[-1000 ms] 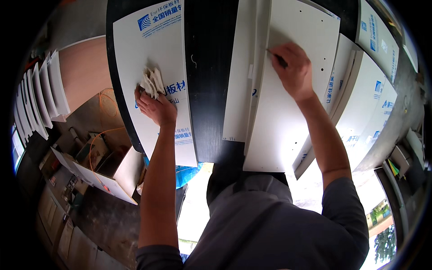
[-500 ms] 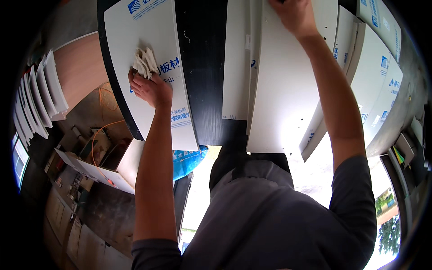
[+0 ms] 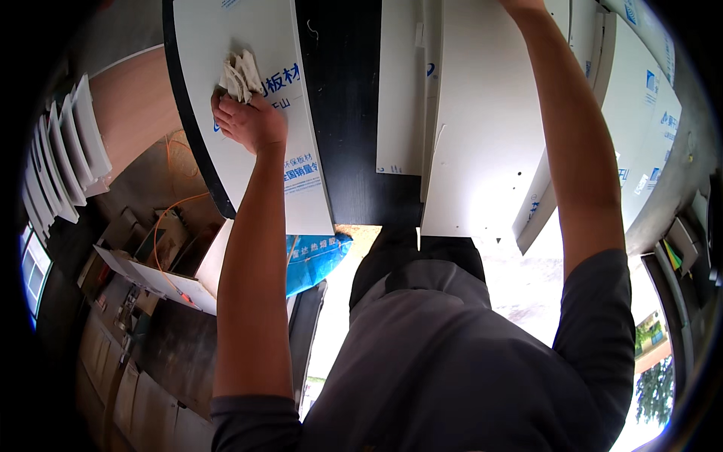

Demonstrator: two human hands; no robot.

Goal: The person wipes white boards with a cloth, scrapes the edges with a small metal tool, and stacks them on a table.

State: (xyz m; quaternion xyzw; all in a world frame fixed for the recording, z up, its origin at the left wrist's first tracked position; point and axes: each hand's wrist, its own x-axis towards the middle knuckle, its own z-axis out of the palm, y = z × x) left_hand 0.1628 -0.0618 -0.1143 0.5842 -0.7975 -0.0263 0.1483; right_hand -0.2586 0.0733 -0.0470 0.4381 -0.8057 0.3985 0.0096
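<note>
My left hand [image 3: 250,124] is closed on a crumpled off-white cloth [image 3: 242,75], which lies against a white board with blue print [image 3: 263,192] at the left. Reaching far ahead, my right hand [image 3: 525,6] is cut off by the top edge, so its fingers are hidden. It is nearest the far part of a long white panel [image 3: 482,135] with small drilled holes. Beside that panel, to its left, lies a narrower white board [image 3: 399,98]. Both boards lie on a black surface [image 3: 346,151], which shows between them.
More white printed boards [image 3: 640,113] lie at the right. Several curved-looking white panels [image 3: 68,151] stand at the far left by a pinkish-brown board [image 3: 135,105]. An orange cord [image 3: 157,241] crosses an open box [image 3: 181,248]. A blue plastic bag [image 3: 312,264] sits below the left board.
My right hand has moved farther ahead, mostly out of the picture. My left hand still grips the cloth at nearly the same spot on the board. The view has shifted slightly.
</note>
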